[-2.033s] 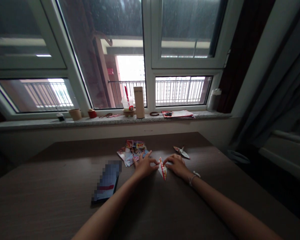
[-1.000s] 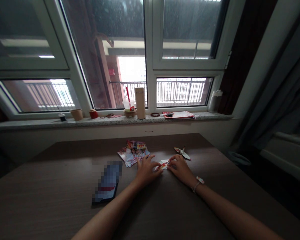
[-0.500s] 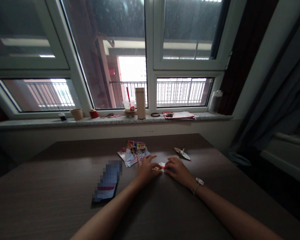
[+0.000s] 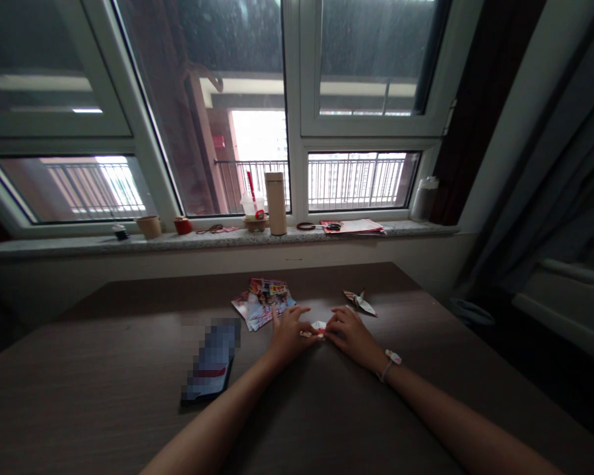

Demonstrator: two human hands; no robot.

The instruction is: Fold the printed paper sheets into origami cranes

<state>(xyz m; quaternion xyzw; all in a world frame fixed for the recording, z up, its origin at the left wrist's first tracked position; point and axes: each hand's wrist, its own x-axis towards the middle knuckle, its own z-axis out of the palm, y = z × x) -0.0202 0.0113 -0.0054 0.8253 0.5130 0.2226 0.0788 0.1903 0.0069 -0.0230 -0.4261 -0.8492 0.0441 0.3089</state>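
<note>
A small folded piece of paper [image 4: 319,326], white with red and orange print, lies low over the table between my two hands. My left hand [image 4: 290,333] pinches its left side with thumb and fingers, the index finger stretched out above. On the other side, my right hand [image 4: 350,335] grips the paper's right edge with bent fingers; a bracelet circles that wrist. Parts of the paper are hidden by the fingertips. Beyond my right hand rests a folded paper crane [image 4: 360,302]. Printed paper sheets [image 4: 264,305] lie in a loose pile just past my left hand.
A phone [image 4: 210,363] lies on the dark table [image 4: 103,369] left of my left forearm. On the windowsill [image 4: 218,241] stand a tan flask [image 4: 276,204], a plastic cup with a red straw [image 4: 252,206], a paper cup [image 4: 149,226], scissors [image 4: 330,227] and a grey bottle [image 4: 424,199].
The whole view has shifted slightly. Both hands keep their hold on the folded paper, and my fingers have moved only a little, covering slightly more of it.
</note>
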